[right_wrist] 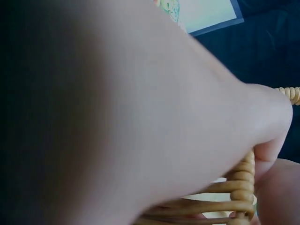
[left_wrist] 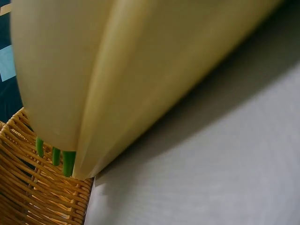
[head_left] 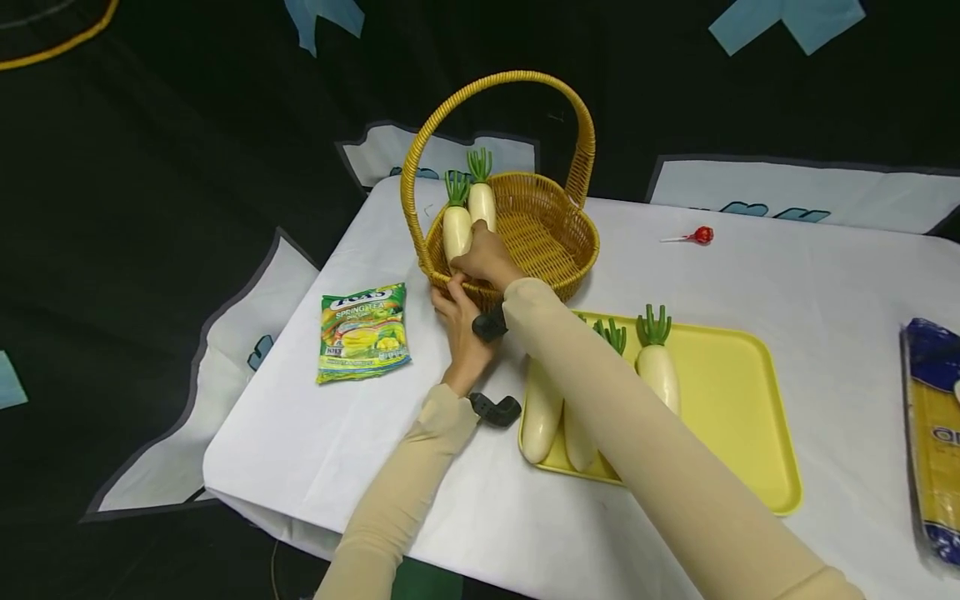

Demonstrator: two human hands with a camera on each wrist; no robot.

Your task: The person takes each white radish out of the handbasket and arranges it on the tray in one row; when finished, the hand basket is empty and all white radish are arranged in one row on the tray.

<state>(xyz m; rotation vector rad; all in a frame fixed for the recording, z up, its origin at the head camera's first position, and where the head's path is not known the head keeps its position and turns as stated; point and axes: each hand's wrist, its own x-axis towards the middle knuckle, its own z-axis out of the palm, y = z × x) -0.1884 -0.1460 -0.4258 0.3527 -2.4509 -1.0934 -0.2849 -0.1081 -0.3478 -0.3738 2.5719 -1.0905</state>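
Observation:
A wicker basket with a tall arched handle stands at the back of the white table. Inside it, at the left, two white radishes with green tops lean upright. My right hand reaches over the near rim and grips the lower part of the nearer radish. Just below, my left hand holds the basket's near left rim from outside. In the right wrist view a blurred hand covers most of the picture, beside the wicker rim.
A yellow tray with several white radishes lies right of my arms, partly under the right sleeve. Left is a green-yellow candy bag. A red lollipop lies at the back, a blue-yellow package at the right edge.

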